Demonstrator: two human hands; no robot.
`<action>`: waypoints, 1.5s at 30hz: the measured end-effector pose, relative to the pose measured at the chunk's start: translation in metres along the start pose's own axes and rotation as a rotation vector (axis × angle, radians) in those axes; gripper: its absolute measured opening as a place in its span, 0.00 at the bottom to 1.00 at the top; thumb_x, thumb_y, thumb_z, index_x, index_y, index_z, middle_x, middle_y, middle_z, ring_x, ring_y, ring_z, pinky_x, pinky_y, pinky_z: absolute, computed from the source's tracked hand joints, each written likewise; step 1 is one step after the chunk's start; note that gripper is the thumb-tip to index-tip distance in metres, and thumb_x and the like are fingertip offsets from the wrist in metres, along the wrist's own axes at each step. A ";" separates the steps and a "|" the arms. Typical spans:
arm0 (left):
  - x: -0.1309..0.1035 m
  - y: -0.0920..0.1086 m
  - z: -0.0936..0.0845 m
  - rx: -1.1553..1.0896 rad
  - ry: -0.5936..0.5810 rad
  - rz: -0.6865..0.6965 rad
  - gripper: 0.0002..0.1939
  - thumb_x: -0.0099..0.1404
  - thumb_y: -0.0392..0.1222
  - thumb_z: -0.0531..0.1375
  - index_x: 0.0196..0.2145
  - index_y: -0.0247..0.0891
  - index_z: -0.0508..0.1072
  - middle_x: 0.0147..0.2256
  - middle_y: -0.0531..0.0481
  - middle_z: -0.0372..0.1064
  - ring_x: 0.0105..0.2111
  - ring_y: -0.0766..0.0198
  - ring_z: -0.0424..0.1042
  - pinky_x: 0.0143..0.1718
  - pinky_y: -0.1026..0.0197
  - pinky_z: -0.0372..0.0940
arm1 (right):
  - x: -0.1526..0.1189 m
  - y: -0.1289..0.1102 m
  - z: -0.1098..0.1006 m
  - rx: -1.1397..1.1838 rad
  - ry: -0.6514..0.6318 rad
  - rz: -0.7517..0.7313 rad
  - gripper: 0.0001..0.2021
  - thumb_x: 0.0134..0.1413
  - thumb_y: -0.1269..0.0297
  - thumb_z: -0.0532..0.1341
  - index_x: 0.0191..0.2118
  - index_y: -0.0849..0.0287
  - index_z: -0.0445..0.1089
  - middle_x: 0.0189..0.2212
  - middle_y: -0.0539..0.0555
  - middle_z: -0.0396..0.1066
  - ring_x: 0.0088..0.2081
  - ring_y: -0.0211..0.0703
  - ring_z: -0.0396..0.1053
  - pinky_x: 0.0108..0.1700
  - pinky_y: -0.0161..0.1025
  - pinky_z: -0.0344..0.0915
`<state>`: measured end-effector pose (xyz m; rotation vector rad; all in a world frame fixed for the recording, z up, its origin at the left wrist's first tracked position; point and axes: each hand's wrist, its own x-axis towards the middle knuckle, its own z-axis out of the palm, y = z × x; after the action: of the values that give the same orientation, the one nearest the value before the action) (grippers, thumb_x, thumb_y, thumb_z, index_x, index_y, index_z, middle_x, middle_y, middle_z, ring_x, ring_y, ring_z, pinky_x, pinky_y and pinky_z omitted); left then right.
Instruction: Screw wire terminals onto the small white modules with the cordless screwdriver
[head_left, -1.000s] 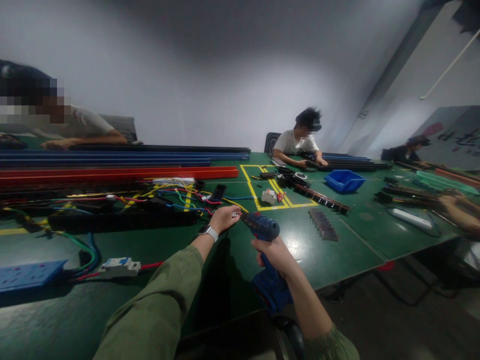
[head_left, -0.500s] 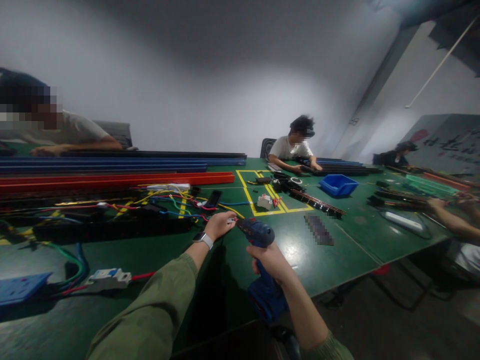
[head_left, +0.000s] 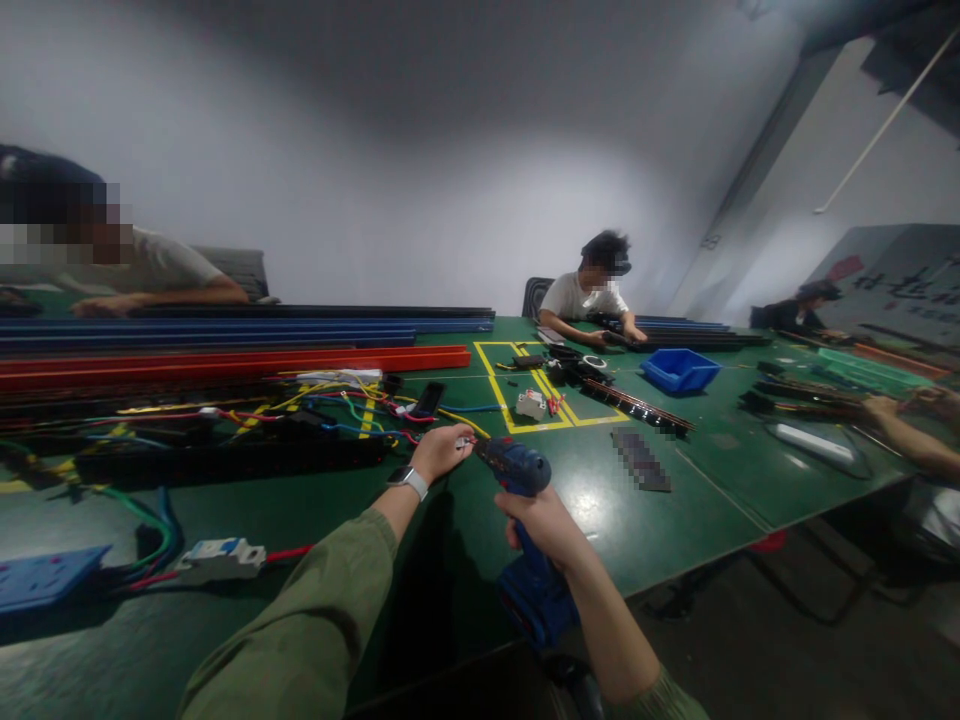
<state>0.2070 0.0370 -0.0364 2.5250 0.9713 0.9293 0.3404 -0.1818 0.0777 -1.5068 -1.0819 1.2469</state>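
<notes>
My right hand (head_left: 541, 520) is wrapped round the grip of a blue cordless drill (head_left: 517, 466), its nose pointing left. My left hand (head_left: 442, 452), a watch on its wrist, pinches a small pale electrical part (head_left: 465, 443) right in front of the drill's tip. That part is mostly covered by my fingers, and I cannot tell whether the bit touches it. Red, yellow and blue wires (head_left: 397, 434) run across the table close to my left hand. Just beyond them lies a black rectangular part (head_left: 428, 401).
Orange channels (head_left: 375, 358) and blue channels (head_left: 360, 338) lie at the back left. A circuit breaker (head_left: 223, 560) joins a blue socket unit (head_left: 52, 578) at the near left. A blue bin (head_left: 681, 371) and a dark phone-like slab (head_left: 641, 460) sit to the right. Several co-workers surround the table.
Both hands and the drill hold almost the same pose. The surroundings have shifted slightly in the picture with a small head movement.
</notes>
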 end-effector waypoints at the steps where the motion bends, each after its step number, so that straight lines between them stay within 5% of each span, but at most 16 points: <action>1: 0.000 0.000 0.000 -0.003 -0.001 -0.002 0.13 0.59 0.43 0.62 0.43 0.45 0.75 0.40 0.53 0.78 0.41 0.61 0.76 0.45 0.62 0.68 | 0.000 -0.001 0.000 -0.001 -0.003 0.002 0.23 0.47 0.64 0.61 0.51 0.61 0.62 0.16 0.42 0.61 0.14 0.39 0.65 0.17 0.32 0.56; 45: 0.000 -0.002 0.001 0.016 -0.003 0.001 0.14 0.59 0.42 0.61 0.44 0.47 0.75 0.40 0.53 0.78 0.40 0.61 0.76 0.45 0.62 0.67 | 0.001 0.000 0.007 -0.041 0.055 0.009 0.21 0.46 0.63 0.62 0.48 0.62 0.64 0.12 0.40 0.58 0.13 0.39 0.63 0.17 0.32 0.55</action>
<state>0.2068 0.0387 -0.0384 2.5394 0.9809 0.9216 0.3335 -0.1805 0.0764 -1.5691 -1.0713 1.1897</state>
